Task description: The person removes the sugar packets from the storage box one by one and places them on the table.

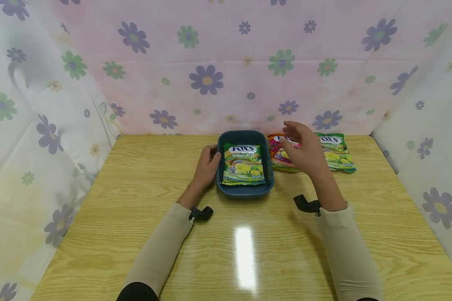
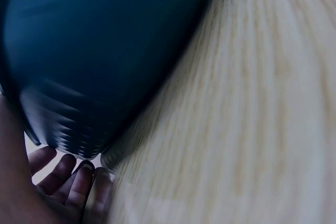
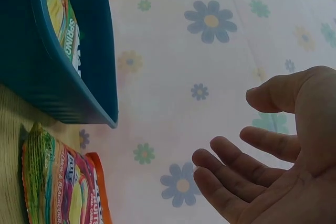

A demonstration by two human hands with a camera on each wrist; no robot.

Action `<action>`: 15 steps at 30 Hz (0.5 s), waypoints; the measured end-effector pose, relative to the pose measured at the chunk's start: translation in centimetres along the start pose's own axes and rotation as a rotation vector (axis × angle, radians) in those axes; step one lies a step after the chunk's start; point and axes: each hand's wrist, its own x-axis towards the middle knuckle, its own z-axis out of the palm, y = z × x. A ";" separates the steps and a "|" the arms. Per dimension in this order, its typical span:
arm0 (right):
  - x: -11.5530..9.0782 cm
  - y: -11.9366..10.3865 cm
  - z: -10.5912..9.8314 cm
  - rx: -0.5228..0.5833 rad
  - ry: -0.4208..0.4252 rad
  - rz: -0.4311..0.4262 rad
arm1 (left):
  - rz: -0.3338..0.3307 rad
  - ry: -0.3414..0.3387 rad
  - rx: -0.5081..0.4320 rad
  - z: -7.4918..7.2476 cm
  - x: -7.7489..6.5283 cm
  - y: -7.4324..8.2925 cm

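Note:
A dark blue plastic basin point(image 1: 245, 191) stands on the table, a green and yellow Fox's Spring Tea candy bag point(image 1: 244, 165) lying face up inside. My left hand point(image 1: 207, 166) holds the basin at its left side, thumb at the rim; in the left wrist view its fingers point(image 2: 79, 187) curve by the ribbed outer wall. To the right, my right hand point(image 1: 305, 150) is raised with fingers spread and nothing in them. Partly behind it in the head view lies a red and purple Fox's candy bag point(image 3: 73, 187). Farther right lies another green Fox's bag point(image 1: 335, 152).
The wooden table point(image 1: 154, 175) carries everything and ends at a flowered cloth point(image 1: 226, 62) behind. More of this cloth hangs at both sides. A black wrist camera point(image 1: 201, 213) sits on the left wrist, another camera point(image 1: 306, 204) on the right.

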 end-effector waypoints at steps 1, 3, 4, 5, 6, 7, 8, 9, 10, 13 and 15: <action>0.0 0.0 0.1 0.001 -0.007 -0.005 | -0.005 0.003 0.006 0.0 0.0 0.0; 0.0 0.0 0.3 -0.004 -0.019 -0.009 | -0.011 0.007 0.016 0.1 0.0 0.0; 0.0 0.0 0.4 -0.007 -0.024 -0.010 | -0.012 0.010 0.020 0.1 0.0 0.1; 0.0 0.0 0.5 -0.014 -0.029 -0.009 | -0.013 0.011 0.022 0.1 0.0 0.1; 0.0 0.0 0.7 -0.014 -0.036 -0.009 | -0.013 0.013 0.025 0.2 0.0 0.1; 0.0 -0.1 0.8 -0.006 -0.044 -0.010 | -0.013 0.014 0.026 0.2 0.0 0.1; 0.0 -0.1 0.9 0.000 -0.051 -0.012 | -0.014 0.015 0.027 0.2 0.0 0.2; 0.0 -0.2 1.0 0.001 -0.058 -0.017 | -0.013 0.015 0.024 0.2 0.0 0.2; 0.0 -0.2 1.1 0.009 -0.066 -0.021 | -0.014 0.015 0.026 0.2 0.0 0.2; -0.1 -0.5 1.4 0.041 -0.092 -0.038 | -0.016 0.015 0.025 0.2 0.0 0.1; -0.1 -0.7 1.6 0.031 -0.108 -0.051 | -0.016 0.015 0.021 0.2 0.0 0.1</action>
